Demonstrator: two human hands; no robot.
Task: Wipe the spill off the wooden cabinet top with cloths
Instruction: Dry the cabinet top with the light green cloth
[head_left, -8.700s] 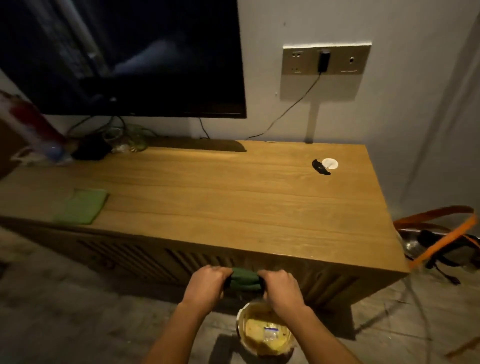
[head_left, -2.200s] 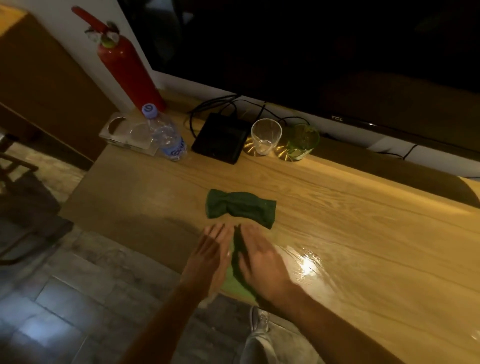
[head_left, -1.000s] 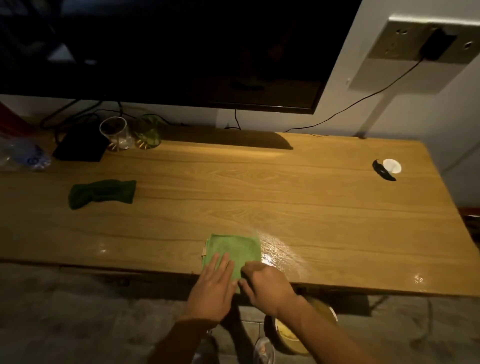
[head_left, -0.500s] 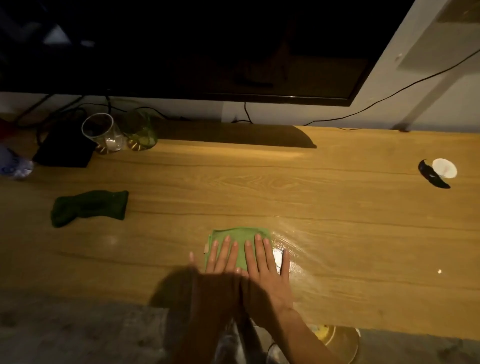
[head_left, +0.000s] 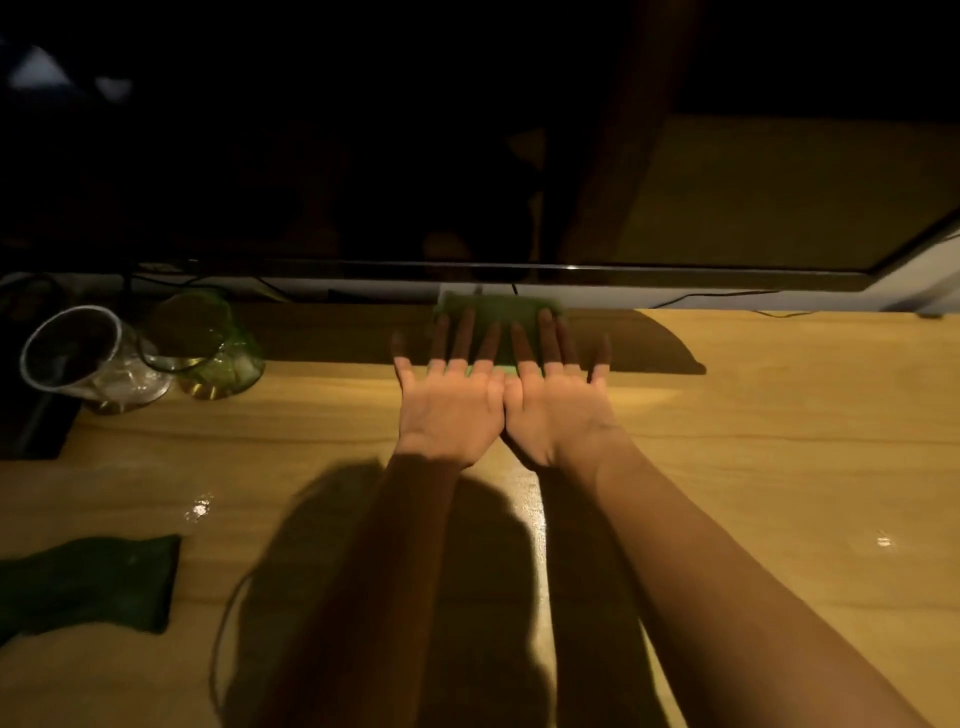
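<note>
Left hand (head_left: 451, 410) and right hand (head_left: 558, 410) flat, side by side and touching, fingers straight, pressing the light green cloth (head_left: 496, 314) at the cabinet top's (head_left: 769, 441) back edge under the TV (head_left: 467, 156). Dark green cloth (head_left: 88, 587) lies front left. Two glasses (head_left: 150, 353) back left; wet glints show on the wood.

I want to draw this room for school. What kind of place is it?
Probably a living room, or maybe a hotel room. A big dark television sits just above a long wooden cabinet top, and a clear glass and a green glass stand at the back.
</note>
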